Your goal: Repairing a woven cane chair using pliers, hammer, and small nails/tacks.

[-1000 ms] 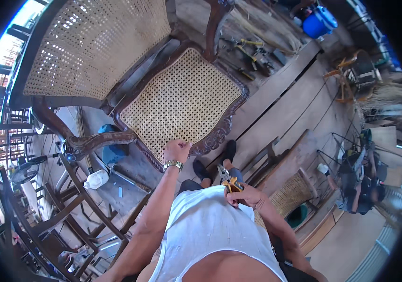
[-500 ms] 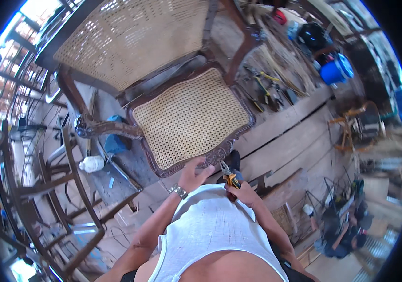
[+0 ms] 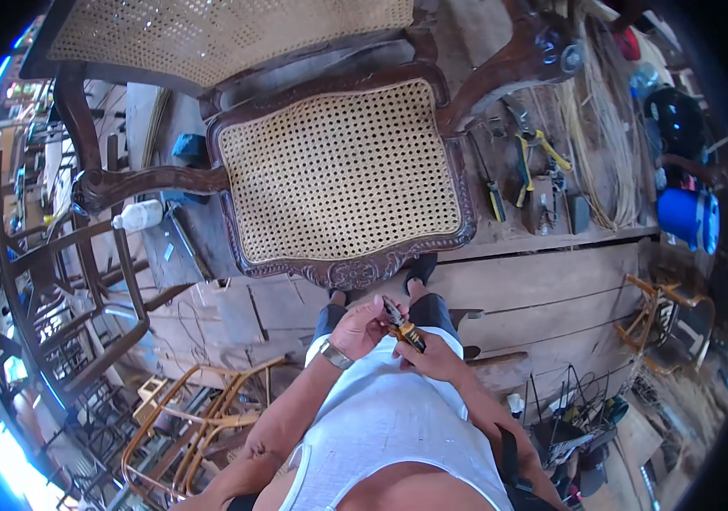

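Observation:
My right hand (image 3: 434, 356) is wrapped round the yellow-and-black handles of a pair of pliers (image 3: 404, 326), held in front of my white shirt. My left hand (image 3: 360, 330), with a watch at the wrist, is beside the pliers' metal jaws, its fingers curled and drawn together. Whatever those fingers may pinch is too small to make out. Just beyond both hands stands a dark carved wooden armchair (image 3: 355, 272) with a woven cane seat (image 3: 338, 175) and cane back (image 3: 211, 38). Neither hand touches the chair.
Right of the chair lie yellow-handled pliers (image 3: 524, 170), a screwdriver (image 3: 494, 200) and loose cane strands (image 3: 602, 136). A blue container (image 3: 687, 220) stands farther right. On the left are a white bottle (image 3: 138, 215), a hammer-like tool (image 3: 187, 243) and bare chair frames (image 3: 70, 315).
My left hand has left the chair's front rail and come to the pliers' jaws, its fingers closing. The pliers have moved slightly left and down. My view has turned, shifting the chair.

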Motion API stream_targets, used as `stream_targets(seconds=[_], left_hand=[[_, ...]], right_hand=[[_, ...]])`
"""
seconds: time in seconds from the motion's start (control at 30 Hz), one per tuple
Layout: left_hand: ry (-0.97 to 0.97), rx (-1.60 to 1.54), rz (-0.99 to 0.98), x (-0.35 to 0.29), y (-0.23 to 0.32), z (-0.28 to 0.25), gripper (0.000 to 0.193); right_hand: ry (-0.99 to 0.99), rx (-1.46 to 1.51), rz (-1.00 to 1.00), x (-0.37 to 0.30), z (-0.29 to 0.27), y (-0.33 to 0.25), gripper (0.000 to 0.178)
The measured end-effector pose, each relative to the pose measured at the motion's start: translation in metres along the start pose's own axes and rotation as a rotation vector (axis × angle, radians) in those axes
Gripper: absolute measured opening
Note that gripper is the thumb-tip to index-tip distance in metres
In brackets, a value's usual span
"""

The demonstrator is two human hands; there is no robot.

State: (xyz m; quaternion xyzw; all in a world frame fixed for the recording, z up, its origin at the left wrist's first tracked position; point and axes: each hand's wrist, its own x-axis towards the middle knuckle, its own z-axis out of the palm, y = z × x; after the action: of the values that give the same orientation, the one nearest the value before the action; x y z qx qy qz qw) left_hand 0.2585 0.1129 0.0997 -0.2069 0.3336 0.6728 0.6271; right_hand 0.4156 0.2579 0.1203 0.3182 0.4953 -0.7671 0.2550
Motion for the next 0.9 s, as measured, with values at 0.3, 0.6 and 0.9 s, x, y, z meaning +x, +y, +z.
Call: stream_targets(seconds=[0.3,0.6,0.9], left_hand=[[0.110,-0.066,0.129,0.003,-0.001,0.007,0.042],[0.769,1.302,0.764,0.023,0.064,-0.021,0.012],[0.413,1.771,0.989,0.053,0.075,-0.038,0.013]], right_hand=[[0.036,-0.496,-0.391,0.009,-0.025,-0.003,0.041],[0.135,-0.179,-0.172,0.042,-0.020,0.026,0.035],[0.209,0.099,-0.176,0.065,-0.008,0.027,0.039]])
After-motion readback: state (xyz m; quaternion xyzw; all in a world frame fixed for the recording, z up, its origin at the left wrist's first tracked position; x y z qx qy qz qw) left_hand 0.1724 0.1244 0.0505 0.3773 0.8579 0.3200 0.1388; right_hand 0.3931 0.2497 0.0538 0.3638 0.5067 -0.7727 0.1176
